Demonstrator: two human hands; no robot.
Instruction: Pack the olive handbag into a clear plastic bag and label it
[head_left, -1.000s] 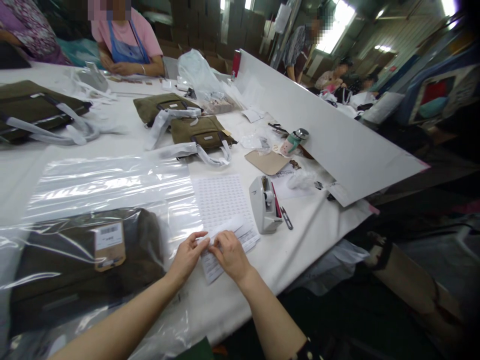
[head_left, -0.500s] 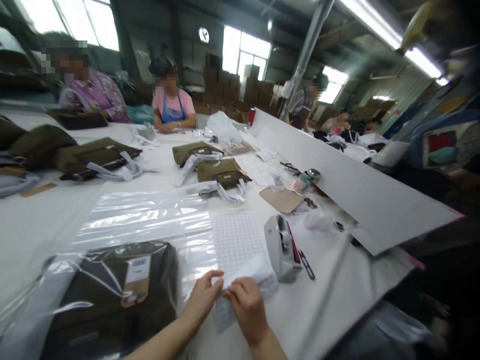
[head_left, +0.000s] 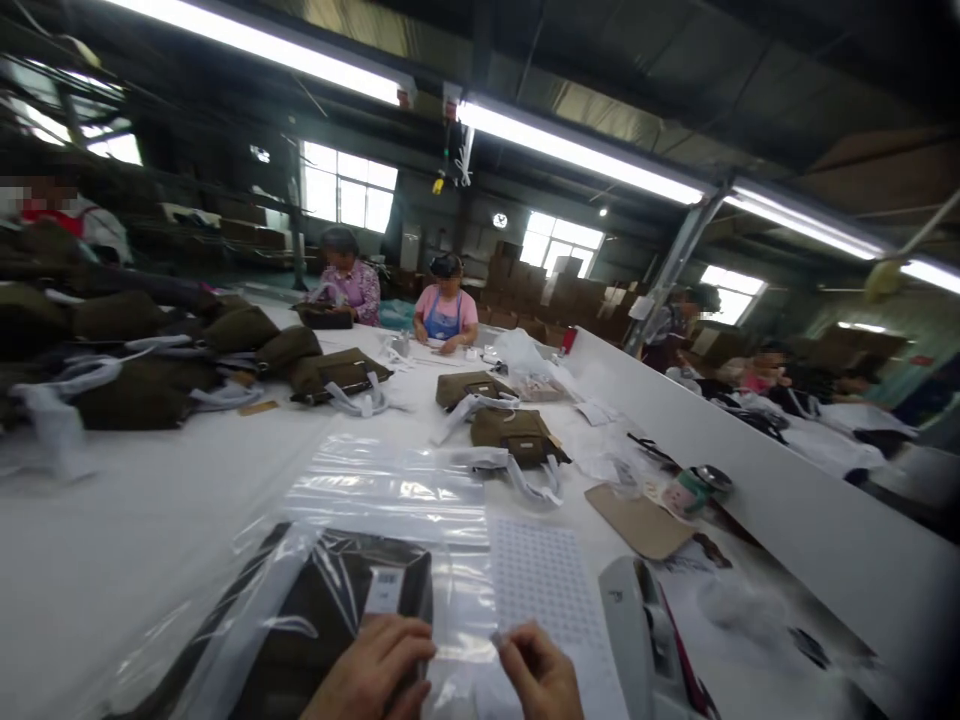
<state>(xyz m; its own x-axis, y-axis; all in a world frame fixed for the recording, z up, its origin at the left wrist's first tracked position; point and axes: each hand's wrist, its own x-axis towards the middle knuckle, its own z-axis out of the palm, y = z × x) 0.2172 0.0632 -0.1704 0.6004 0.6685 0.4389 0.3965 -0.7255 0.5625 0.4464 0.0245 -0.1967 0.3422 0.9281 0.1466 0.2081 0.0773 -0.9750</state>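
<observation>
My left hand (head_left: pixel 371 665) rests at the bottom of the view, fingers together, on the clear plastic bag (head_left: pixel 386 490) near an olive bag (head_left: pixel 300 600) sealed inside it. A barcode tag (head_left: pixel 385 590) shows through the plastic. My right hand (head_left: pixel 540 672) pinches a tiny pale label (head_left: pixel 495 637) at its fingertips. Beside that hand lies a white sheet of small printed labels (head_left: pixel 544 600), partly under the plastic's edge. The hands are apart, and the lower part of each is cut off by the frame.
A grey tape dispenser (head_left: pixel 637 630) stands right of the sheet, near a cardboard piece (head_left: pixel 637 525) and a flask (head_left: pixel 694 492). Olive bags with white handles (head_left: pixel 517 435) lie farther along the white table (head_left: pixel 150 520). Co-workers sit beyond, and a white board (head_left: pixel 795 495) runs along the right.
My view has tilted up and shows more of the room. My hands have dropped lower in the frame, and the folded white paper they held is no longer between them.
</observation>
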